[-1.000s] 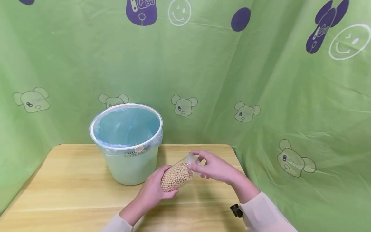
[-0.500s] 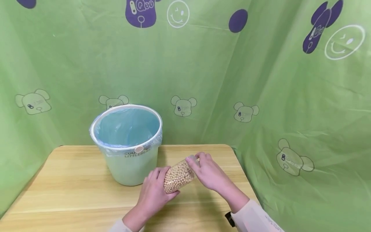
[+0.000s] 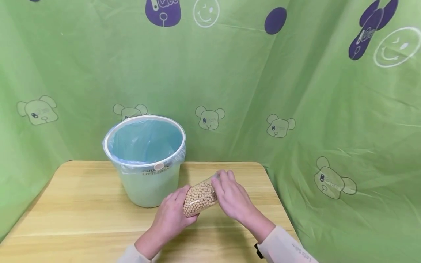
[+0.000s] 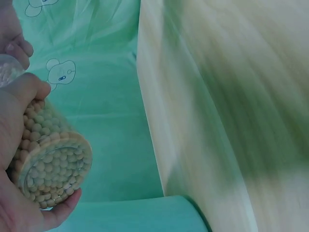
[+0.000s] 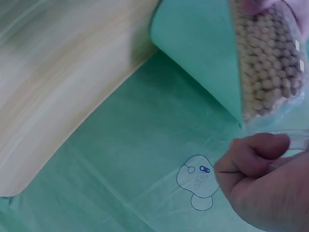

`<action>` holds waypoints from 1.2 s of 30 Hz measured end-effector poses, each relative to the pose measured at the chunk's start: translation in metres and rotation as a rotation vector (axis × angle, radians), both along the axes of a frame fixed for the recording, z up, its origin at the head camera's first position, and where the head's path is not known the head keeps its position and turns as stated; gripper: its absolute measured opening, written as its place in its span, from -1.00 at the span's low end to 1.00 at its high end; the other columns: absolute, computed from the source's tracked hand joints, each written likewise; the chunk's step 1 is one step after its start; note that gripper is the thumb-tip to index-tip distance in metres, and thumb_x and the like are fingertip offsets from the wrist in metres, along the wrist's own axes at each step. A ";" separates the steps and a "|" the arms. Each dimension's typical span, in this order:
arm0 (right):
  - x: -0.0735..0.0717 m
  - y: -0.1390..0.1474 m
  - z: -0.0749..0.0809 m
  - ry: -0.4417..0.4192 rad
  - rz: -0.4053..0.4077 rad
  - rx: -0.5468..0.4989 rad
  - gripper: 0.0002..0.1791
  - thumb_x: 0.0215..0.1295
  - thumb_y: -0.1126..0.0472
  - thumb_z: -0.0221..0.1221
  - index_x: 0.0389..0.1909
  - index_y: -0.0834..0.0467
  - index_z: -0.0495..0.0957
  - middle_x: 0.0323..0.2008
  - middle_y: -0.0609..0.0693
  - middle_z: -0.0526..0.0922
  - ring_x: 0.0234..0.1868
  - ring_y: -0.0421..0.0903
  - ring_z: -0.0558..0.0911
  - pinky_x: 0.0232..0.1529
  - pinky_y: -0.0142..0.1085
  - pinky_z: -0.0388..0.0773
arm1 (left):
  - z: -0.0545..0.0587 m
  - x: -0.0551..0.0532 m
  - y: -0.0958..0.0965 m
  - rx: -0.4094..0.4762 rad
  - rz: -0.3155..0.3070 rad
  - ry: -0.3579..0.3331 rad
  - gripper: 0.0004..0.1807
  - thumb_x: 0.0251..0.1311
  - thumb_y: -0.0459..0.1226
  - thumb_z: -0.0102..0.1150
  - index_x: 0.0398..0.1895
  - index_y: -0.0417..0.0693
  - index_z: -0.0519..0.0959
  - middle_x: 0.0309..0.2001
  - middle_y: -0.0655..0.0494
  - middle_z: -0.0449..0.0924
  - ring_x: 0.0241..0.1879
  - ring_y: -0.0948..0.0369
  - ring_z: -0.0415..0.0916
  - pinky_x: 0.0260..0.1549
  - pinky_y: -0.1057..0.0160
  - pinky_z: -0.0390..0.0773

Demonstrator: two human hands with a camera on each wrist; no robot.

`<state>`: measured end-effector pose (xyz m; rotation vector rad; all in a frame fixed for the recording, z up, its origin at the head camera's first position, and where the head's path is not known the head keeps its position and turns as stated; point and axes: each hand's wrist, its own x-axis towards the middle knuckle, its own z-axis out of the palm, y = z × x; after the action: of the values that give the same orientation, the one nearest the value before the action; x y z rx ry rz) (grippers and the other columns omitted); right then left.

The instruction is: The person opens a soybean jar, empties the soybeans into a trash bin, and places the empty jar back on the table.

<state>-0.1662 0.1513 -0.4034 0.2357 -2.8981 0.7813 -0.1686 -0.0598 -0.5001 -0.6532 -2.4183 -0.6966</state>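
A clear jar of soybeans point(image 3: 200, 199) is held tilted above the table, its bottom toward the lower left. My left hand point(image 3: 171, 213) grips the jar's bottom half, thumb and fingers wrapped round it. In the left wrist view the jar's round base point(image 4: 55, 169) faces the camera, beans pressed against it. At the upper right end, my right hand point(image 3: 231, 195) covers the mouth in the head view. The right wrist view shows its curled fingers on a clear lid point(image 5: 297, 139), close by the jar's mouth end. Much of the lid is hidden by the hand.
A pale green trash bin point(image 3: 148, 188) lined with a thin plastic bag stands on the wooden table point(image 3: 82, 219), left of and behind the jar. Green cloth point(image 3: 230, 73) with bear prints hangs behind the table and along its sides.
My right hand has turned over the jar's mouth end, its back now facing the camera, and its wrist has shifted left. The left hand keeps its grip on the jar.
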 end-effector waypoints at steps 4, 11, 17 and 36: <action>0.000 0.001 -0.008 0.085 0.025 0.023 -0.51 0.79 -0.13 -0.22 0.27 0.10 0.51 -0.01 0.08 0.55 -0.41 -0.15 0.48 -0.36 -0.22 0.55 | 0.003 -0.001 -0.006 -0.011 -0.020 0.010 0.08 -0.32 -0.02 0.85 0.36 -0.16 0.52 0.15 -0.08 0.78 0.02 0.00 0.79 0.02 0.00 0.84; 0.004 0.009 -0.019 0.211 0.106 0.043 -0.59 0.75 -0.01 -0.13 0.26 0.16 0.51 -0.05 0.04 0.52 -0.44 -0.25 0.40 -0.46 -0.38 0.46 | -0.001 0.004 -0.002 -0.021 -0.011 -0.020 0.09 -0.34 -0.03 0.84 0.36 -0.17 0.52 0.14 -0.04 0.78 -0.03 0.04 0.78 -0.01 0.03 0.84; 0.002 0.015 -0.018 0.301 0.300 0.094 -0.61 0.67 0.06 -0.02 0.34 0.11 0.49 0.05 0.06 0.48 -0.38 -0.28 0.45 -0.44 -0.42 0.51 | -0.010 0.009 0.001 0.101 -0.090 -0.182 -0.12 -0.24 -0.08 0.76 0.25 -0.05 0.56 -0.03 0.16 0.76 -0.09 0.25 0.73 -0.01 0.17 0.84; 0.015 0.036 0.011 0.081 0.519 0.036 0.07 0.54 0.08 0.19 0.80 -0.22 -0.32 0.81 -0.11 -0.11 0.76 0.15 0.13 0.67 0.37 0.15 | -0.004 0.012 -0.005 0.247 -0.108 -0.353 -0.02 -0.20 -0.07 0.79 0.37 -0.07 0.51 0.11 0.14 0.71 0.03 0.21 0.71 0.13 0.07 0.81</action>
<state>-0.1517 0.1870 -0.3929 1.0250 -2.7968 0.7578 -0.1565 -0.0653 -0.5040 -0.6025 -2.5609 -1.2229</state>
